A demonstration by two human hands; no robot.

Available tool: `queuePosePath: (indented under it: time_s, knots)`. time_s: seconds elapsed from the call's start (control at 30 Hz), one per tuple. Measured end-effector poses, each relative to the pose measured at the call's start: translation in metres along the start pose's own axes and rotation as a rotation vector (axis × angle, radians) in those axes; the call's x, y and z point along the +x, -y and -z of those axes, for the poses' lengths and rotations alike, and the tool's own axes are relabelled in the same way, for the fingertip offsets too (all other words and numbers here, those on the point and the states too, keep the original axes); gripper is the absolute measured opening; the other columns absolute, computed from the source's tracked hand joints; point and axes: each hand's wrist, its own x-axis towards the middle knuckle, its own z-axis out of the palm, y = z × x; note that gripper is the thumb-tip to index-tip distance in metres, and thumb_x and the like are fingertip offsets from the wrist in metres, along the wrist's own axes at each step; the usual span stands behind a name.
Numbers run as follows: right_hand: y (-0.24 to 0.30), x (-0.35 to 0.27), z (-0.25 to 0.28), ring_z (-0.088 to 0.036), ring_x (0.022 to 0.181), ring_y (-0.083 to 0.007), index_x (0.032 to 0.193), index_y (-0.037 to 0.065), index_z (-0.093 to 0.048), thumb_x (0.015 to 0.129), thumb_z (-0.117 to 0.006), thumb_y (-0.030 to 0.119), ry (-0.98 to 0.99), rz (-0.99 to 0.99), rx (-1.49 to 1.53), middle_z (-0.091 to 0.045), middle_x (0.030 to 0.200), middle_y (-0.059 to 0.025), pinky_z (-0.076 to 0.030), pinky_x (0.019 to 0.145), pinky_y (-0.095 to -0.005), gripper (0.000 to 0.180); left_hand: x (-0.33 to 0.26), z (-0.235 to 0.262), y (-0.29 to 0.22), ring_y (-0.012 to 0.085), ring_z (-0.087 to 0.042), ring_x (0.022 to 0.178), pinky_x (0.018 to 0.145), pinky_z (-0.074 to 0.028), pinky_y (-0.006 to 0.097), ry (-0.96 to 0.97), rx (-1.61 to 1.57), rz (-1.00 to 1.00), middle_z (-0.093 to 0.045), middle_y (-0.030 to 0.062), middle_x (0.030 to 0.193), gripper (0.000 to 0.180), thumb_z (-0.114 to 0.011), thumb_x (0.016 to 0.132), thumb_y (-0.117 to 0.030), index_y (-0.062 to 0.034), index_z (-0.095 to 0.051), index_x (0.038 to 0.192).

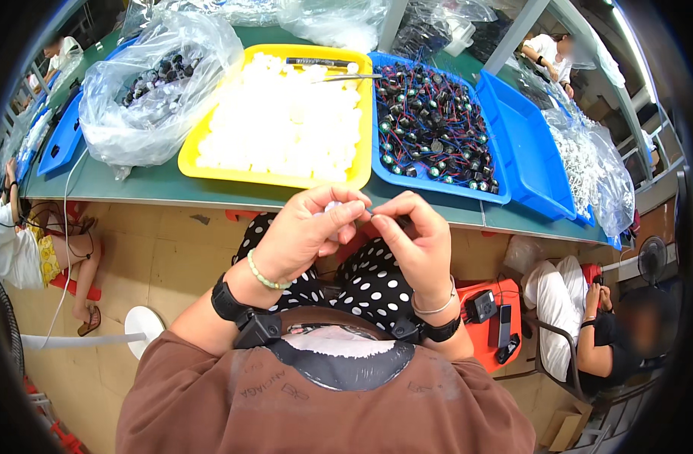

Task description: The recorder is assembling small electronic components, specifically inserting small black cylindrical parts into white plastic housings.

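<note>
Left hand [301, 233]: thumb and index pinching a small white part [332, 206]. Right hand [420, 240]: thumb and index pinching a thin dark lead [371, 213] just beside it; can't tell if they're joined. Both held above the lap, at the green workbench [233, 200] near edge. Beyond: yellow tray [275, 180] of white pieces, tweezers [348, 77] on top; adjoining blue tray [445, 191], wired black components [436, 125] inside.

My held white piece [333, 207], plastic-looking; tray [439, 191], one o'clock, glossy plastic; bag [127, 144], ten o'clock, crinkled glossy film; tabletop [146, 186], smooth.
</note>
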Motion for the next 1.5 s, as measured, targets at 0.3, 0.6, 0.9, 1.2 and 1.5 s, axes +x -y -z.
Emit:
queuePosePath:
  time_s: [0.3,0.6,0.9,1.2,1.5]
  knots:
    - [0.001,0.001,0.006,-0.048,0.064,-0.0049,0.086,0.0,-0.064,0.082,-0.065,0.0,-0.036,0.114,-0.158,-0.057,0.079,-0.002,-0.037,0.054,-0.0183,0.005,0.0,0.003,0.009,0.0051,-0.045,0.064,0.041,-0.031,0.013,0.138,-0.336,0.203,-0.05,-0.0005,0.082,0.028,-0.052,0.095,-0.032,-0.005,-0.057,0.103]
    - [-0.009,-0.005,0.008,-0.049,0.066,-0.0058,0.086,0.0,-0.063,0.083,-0.064,0.001,-0.097,0.067,-0.006,-0.056,0.08,-0.0021,-0.039,0.058,-0.0196,0.004,0.002,-0.011,0.007,0.0082,-0.043,0.066,0.038,-0.031,0.013,0.116,-0.481,0.357,-0.047,0.0018,0.083,0.023,-0.043,0.096,-0.027,-0.0069,-0.053,0.1]
    - [-0.006,-0.006,0.009,-0.046,0.061,-0.0047,0.087,0.002,-0.065,0.08,-0.067,-0.001,-0.038,0.124,-0.134,-0.054,0.078,-0.0007,-0.035,0.052,-0.0183,0.008,0.001,-0.002,0.005,0.007,-0.044,0.067,0.04,-0.03,0.013,0.104,-0.386,0.26,-0.045,0.0,0.078,0.028,-0.05,0.096,-0.035,-0.0067,-0.053,0.1]
    - [-0.004,-0.002,0.01,-0.047,0.068,-0.0069,0.089,0.0,-0.063,0.083,-0.062,-0.002,-0.046,0.178,-0.093,-0.053,0.08,-0.0023,-0.037,0.057,-0.0192,0.007,0.002,-0.003,0.005,0.0056,-0.045,0.067,0.04,-0.032,0.012,0.132,-0.416,0.254,-0.049,0.001,0.084,0.032,-0.049,0.095,-0.021,-0.0042,-0.045,0.123]
    - [-0.008,-0.007,0.005,-0.046,0.066,-0.006,0.088,0.0,-0.063,0.08,-0.067,-0.002,-0.122,0.194,-0.079,-0.052,0.079,-0.0015,-0.038,0.055,-0.0193,0.009,0.0,-0.004,0.007,0.0046,-0.043,0.067,0.041,-0.033,0.011,0.136,-0.336,0.153,-0.051,0.0053,0.096,0.047,-0.048,0.097,-0.019,-0.0044,-0.034,0.138]
